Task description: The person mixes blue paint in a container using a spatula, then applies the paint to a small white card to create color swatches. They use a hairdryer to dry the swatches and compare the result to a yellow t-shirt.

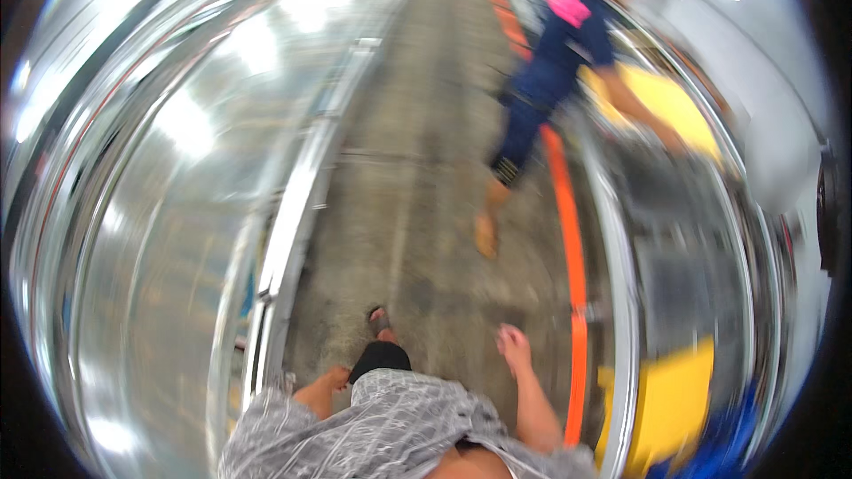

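My left hand (335, 379) hangs low beside my dark shorts (380, 358), close to the metal edge of the long table on the left. Its fingers are small and blurred, so their pose is unclear, and I see nothing in it. Out in front of me on the right, my right hand (514, 348) swings over the floor, fingers loosely apart and nothing held. It touches nothing; the orange floor-side strip (571, 266) runs to its right. One sandalled foot (381, 323) of mine is ahead on the grey walkway (399, 204).
A long shiny metal-topped table (169, 239) lines the left side. On the right, a metal-edged bench carries dark grey material (679, 275) and a yellow piece (666, 399), with blue material (732, 430) nearby. Another person in dark blue (550, 80) stands by that bench, reaching toward it.
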A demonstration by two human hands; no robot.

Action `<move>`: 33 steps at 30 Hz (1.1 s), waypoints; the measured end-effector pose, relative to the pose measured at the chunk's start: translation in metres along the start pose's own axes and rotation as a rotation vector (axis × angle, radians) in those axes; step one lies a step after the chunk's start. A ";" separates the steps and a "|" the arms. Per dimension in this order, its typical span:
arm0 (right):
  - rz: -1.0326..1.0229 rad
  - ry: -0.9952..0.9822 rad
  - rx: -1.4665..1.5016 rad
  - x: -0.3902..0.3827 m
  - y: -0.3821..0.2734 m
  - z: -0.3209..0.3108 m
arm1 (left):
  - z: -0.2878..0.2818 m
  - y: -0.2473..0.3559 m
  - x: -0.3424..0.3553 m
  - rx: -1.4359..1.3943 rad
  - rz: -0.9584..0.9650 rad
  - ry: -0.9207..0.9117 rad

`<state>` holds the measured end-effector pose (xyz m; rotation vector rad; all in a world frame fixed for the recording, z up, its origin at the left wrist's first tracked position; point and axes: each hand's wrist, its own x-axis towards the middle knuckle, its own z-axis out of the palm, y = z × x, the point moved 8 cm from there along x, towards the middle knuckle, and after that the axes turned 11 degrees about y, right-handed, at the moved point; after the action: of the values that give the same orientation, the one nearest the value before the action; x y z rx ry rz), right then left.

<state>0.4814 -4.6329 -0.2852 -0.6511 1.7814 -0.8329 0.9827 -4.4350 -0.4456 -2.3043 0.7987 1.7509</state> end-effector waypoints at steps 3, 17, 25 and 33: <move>-0.190 -0.108 -0.001 0.063 -0.045 0.059 | -0.081 0.092 0.030 0.039 0.161 0.364; -0.132 -0.062 -0.379 0.150 -0.153 0.236 | -0.364 0.413 -0.005 -0.295 0.582 0.460; 0.172 -0.126 -0.478 0.314 -0.209 0.301 | -0.561 0.704 -0.173 -0.327 1.312 0.524; 0.125 0.172 -0.494 0.462 -0.309 0.314 | -0.661 0.949 -0.423 -0.279 2.546 -0.597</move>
<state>0.6375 -5.2449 -0.3795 -0.7897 2.1856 -0.3680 1.0071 -5.3781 0.3458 -0.4153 -1.6809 -0.9662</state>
